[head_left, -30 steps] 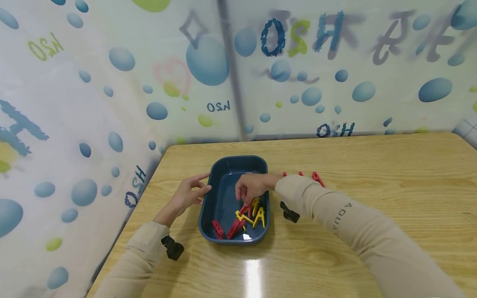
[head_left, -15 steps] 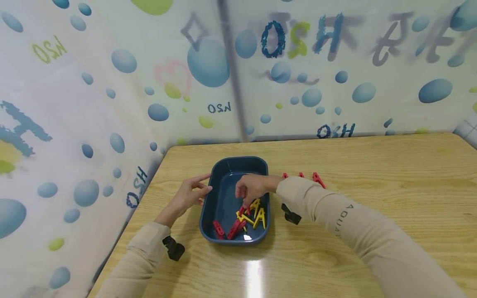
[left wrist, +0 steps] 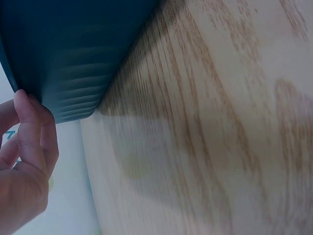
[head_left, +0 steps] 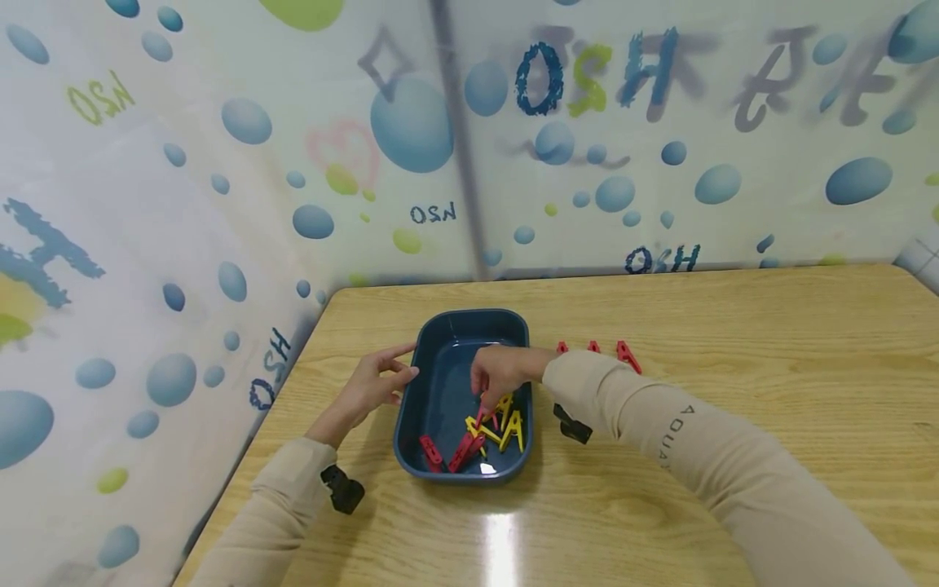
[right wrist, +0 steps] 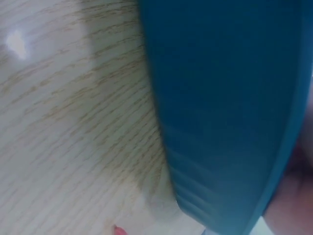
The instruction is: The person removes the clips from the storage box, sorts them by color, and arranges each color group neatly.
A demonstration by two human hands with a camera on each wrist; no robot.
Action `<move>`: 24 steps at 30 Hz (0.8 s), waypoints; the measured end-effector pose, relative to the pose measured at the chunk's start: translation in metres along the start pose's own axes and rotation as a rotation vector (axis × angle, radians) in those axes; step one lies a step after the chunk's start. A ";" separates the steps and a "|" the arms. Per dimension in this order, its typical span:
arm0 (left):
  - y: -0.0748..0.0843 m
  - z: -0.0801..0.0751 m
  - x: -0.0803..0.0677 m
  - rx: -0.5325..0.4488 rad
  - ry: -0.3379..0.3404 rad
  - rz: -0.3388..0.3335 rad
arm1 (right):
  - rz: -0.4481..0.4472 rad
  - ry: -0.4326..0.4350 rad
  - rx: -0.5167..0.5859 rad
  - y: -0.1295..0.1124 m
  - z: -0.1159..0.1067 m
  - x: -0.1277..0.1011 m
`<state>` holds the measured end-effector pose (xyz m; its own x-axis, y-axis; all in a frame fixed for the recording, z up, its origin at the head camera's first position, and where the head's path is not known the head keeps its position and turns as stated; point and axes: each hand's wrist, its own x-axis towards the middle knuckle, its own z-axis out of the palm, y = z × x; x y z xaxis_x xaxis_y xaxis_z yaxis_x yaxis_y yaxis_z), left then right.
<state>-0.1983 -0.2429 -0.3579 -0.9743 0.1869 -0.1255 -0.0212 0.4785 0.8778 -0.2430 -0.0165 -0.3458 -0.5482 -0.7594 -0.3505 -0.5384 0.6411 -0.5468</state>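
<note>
In the head view my right hand (head_left: 502, 373) reaches over the right rim of a dark blue tray (head_left: 406, 408) and pinches a red clothespin (head_left: 481, 416) with its fingertips. Yellow clothespins (head_left: 513, 430) lie close around and below it, partly overlapping. Red clothespins (head_left: 460, 452) rest at the tray's near end. My left hand (head_left: 372, 377) touches the tray's left side, its fingers loosely spread; the left wrist view has a fingertip against the rim of the tray (left wrist: 63, 63). The right wrist view catches only the tray's outer wall (right wrist: 225, 98) and a blurred bit of hand.
Behind my right forearm, several red clothespins (head_left: 626, 357) stand in a row on the wooden table (head_left: 770, 367). A printed sheet with blue bubbles (head_left: 414, 122) hangs at the back and left, near the table's edges.
My right hand has shifted slightly right, and the red clothespin in its fingertips now stands more upright. The left hand stays at the tray's side.
</note>
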 end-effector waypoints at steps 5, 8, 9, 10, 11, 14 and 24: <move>0.001 0.000 0.000 0.000 -0.006 0.001 | -0.077 0.022 -0.044 0.002 0.000 -0.002; 0.002 0.000 0.000 0.003 -0.005 -0.001 | -0.104 0.030 -0.048 0.002 0.000 -0.002; 0.002 0.000 0.000 0.005 -0.004 -0.002 | -0.109 0.030 -0.042 0.002 0.000 -0.002; 0.001 0.000 -0.001 0.008 -0.004 -0.003 | -0.112 0.030 -0.035 0.003 0.000 -0.002; 0.001 0.000 0.000 0.010 -0.003 -0.003 | -0.116 0.029 -0.026 0.003 0.001 -0.002; 0.001 0.000 0.000 0.014 -0.004 -0.004 | -0.137 0.034 -0.003 0.005 0.002 -0.002; 0.001 0.001 0.001 0.011 -0.003 0.004 | -0.191 0.061 0.060 0.006 0.003 -0.005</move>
<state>-0.1986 -0.2415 -0.3576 -0.9737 0.1913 -0.1236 -0.0152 0.4868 0.8734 -0.2412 -0.0097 -0.3498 -0.4790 -0.8569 -0.1904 -0.5983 0.4774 -0.6436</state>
